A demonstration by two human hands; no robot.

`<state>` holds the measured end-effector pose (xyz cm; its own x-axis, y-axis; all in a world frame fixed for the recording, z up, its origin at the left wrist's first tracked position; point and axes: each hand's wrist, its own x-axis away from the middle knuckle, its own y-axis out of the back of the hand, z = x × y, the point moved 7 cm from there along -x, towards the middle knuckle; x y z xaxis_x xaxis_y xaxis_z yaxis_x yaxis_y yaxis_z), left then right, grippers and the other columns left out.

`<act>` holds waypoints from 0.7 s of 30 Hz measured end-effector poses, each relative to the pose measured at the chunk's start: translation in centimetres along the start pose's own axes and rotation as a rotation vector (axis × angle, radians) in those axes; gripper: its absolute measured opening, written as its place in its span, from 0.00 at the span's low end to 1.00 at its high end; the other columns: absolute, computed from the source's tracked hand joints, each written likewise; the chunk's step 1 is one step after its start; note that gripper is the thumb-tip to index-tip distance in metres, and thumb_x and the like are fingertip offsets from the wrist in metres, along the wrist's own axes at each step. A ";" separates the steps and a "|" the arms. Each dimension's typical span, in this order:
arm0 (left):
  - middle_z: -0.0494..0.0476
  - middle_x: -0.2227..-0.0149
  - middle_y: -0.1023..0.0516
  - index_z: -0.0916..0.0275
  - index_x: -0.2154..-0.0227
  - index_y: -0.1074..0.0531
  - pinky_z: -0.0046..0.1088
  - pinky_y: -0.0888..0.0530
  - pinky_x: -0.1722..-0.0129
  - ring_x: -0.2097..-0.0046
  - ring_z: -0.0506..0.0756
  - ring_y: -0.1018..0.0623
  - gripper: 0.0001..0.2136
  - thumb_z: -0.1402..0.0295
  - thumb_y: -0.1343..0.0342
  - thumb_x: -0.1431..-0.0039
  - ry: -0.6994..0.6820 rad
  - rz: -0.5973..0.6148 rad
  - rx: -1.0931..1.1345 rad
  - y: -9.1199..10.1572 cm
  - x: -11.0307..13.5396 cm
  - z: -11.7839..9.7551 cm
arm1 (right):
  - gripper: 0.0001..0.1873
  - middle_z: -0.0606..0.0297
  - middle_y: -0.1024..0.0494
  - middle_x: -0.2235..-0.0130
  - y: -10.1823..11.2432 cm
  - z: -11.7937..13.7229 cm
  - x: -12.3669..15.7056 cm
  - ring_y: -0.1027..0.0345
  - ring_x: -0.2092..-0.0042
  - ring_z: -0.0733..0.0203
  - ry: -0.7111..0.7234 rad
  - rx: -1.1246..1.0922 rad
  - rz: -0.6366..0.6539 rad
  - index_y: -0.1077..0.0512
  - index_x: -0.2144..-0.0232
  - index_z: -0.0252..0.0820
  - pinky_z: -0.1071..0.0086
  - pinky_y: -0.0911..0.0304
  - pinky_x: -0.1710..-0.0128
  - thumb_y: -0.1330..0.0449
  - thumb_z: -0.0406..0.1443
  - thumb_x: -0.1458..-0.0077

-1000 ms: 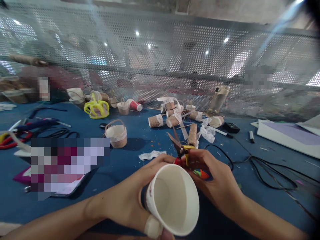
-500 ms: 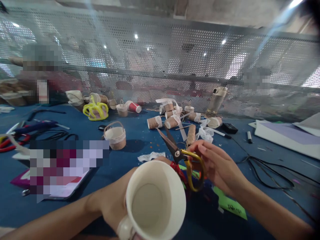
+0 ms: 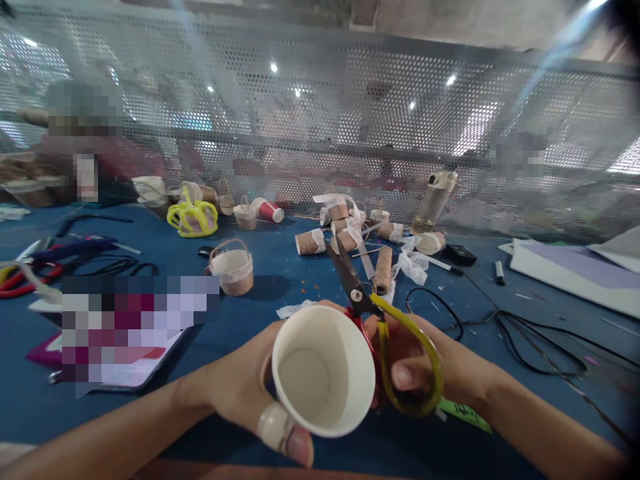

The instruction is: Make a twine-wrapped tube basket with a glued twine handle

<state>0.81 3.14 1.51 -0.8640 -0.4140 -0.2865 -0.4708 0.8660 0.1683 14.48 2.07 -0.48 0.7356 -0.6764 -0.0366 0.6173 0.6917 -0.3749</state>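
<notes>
In the lower middle, my left hand (image 3: 245,387) is wrapped round a white paper cup (image 3: 325,373), its open mouth tilted toward me. A pale band, perhaps tape, circles my left thumb. Just right of the cup, my right hand (image 3: 415,353) grips yellow-handled scissors (image 3: 357,297), thumb at the large loop. The dark blades point up and away, nearly together, and the pivot sits close to the cup's rim. Some red shows below the pivot, partly hidden by the cup. A small handled basket (image 3: 233,270) with a lace rim stands beyond my left hand.
Several burlap-wrapped pieces with lace (image 3: 345,230) lie ahead. A yellow basket (image 3: 193,217) stands at the back left, a clear bottle (image 3: 435,200) at the back right. A phone (image 3: 150,367) lies left, black cable (image 3: 540,333) and paper sheets (image 3: 570,273) right. Perforated metal panels (image 3: 320,127) rise behind.
My right hand has closed farther round the scissors' handles, and they have shifted right and down. The cup has moved slightly up and away, with my left thumb now showing below it.
</notes>
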 end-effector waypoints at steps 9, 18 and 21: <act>0.66 0.45 0.26 0.58 0.39 0.39 0.43 0.21 0.50 0.48 0.65 0.22 0.41 0.70 0.26 0.55 0.030 -0.370 -0.080 2.6 0.9 0.0 | 0.14 0.68 0.25 0.66 1.4 1.7 0.9 0.26 0.66 0.63 0.153 0.247 -0.265 0.37 0.68 0.43 0.71 0.33 0.67 0.33 0.38 0.41; 0.62 0.47 0.27 0.55 0.42 0.37 0.39 0.18 0.57 0.51 0.63 0.21 0.38 0.69 0.25 0.56 0.013 -0.372 -0.224 2.5 1.1 0.5 | 0.14 0.69 0.37 0.70 1.6 4.3 1.9 0.42 0.69 0.62 0.243 1.187 -0.495 0.40 0.72 0.44 0.68 0.42 0.69 0.45 0.41 0.34; 0.62 0.46 0.28 0.55 0.41 0.39 0.38 0.19 0.54 0.48 0.63 0.22 0.38 0.67 0.27 0.52 0.010 -0.338 -0.238 2.1 1.1 0.1 | 0.10 0.67 0.35 0.69 1.3 4.8 1.9 0.43 0.69 0.61 0.302 1.399 -0.514 0.39 0.69 0.44 0.67 0.42 0.69 0.44 0.38 0.37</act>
<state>-1.07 4.52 1.44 -0.6545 -0.6680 -0.3541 -0.7557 0.5920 0.2801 18.05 2.94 3.42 0.3893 -0.8161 -0.4271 0.6685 -0.0687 0.7406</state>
